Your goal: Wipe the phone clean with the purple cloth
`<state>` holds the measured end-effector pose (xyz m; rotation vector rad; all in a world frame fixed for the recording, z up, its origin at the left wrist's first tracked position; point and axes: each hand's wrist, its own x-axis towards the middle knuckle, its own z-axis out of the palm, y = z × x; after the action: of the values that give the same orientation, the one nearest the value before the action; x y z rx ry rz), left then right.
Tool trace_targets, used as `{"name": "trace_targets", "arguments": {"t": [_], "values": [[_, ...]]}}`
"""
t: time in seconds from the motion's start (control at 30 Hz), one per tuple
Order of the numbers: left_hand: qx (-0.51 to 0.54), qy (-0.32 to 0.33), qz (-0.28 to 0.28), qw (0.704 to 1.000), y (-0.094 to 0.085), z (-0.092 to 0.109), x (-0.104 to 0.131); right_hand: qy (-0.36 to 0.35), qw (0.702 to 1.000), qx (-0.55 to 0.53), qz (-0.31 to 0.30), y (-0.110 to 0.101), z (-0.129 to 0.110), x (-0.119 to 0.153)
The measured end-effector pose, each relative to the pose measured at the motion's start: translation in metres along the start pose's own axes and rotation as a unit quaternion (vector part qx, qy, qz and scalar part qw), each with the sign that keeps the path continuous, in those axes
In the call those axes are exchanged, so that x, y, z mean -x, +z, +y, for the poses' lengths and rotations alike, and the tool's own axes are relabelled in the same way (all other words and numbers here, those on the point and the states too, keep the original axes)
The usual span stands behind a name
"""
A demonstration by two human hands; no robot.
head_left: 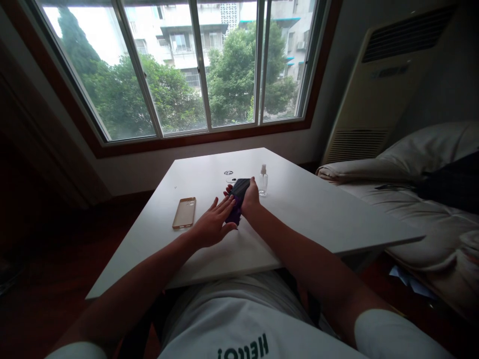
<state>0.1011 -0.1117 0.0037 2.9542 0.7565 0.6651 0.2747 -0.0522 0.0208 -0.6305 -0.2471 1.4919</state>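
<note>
Right hand [250, 198] grips a dark phone [239, 188], fingers wrapped round its far edge, holding it tilted just above the white counter [299, 209]. Left hand [212, 224] lies flat, fingers pressed together and extended, pushing a purple cloth [235, 213] against the phone's lower end. Looks like a screen wipe in progress. To do it well: keep the right-hand grip on the edges only, not on the glass, so no fresh smears; keep the cloth flat under the fingertips and stroke one way along the length, light pressure. Small clear spray bottle [263, 180] stands upright just beside the right hand, easy to knock over. Tan phone case [184, 212] lies flat on the counter, left of the left hand, apart from it. A small round thing [229, 173] sits beyond the phone, too small to identify. Bed [411, 199] at right.
</note>
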Motion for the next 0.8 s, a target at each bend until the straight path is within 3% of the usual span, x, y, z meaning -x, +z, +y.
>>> {"name": "trace_targets", "arguments": {"t": [0.17,0.47,0.8], "values": [[0.005,-0.045,0.007,0.999,-0.002,0.000,0.000,-0.035,0.999,-0.026,0.010,-0.002,-0.005,-0.002],[0.031,-0.126,0.016,0.991,0.003,-0.009,0.002,0.050,0.999,0.000,-0.018,0.003,0.024,0.015],[0.035,-0.141,0.021,0.989,-0.005,0.006,0.002,-0.031,0.999,-0.030,0.004,-0.001,-0.007,-0.001]]}}
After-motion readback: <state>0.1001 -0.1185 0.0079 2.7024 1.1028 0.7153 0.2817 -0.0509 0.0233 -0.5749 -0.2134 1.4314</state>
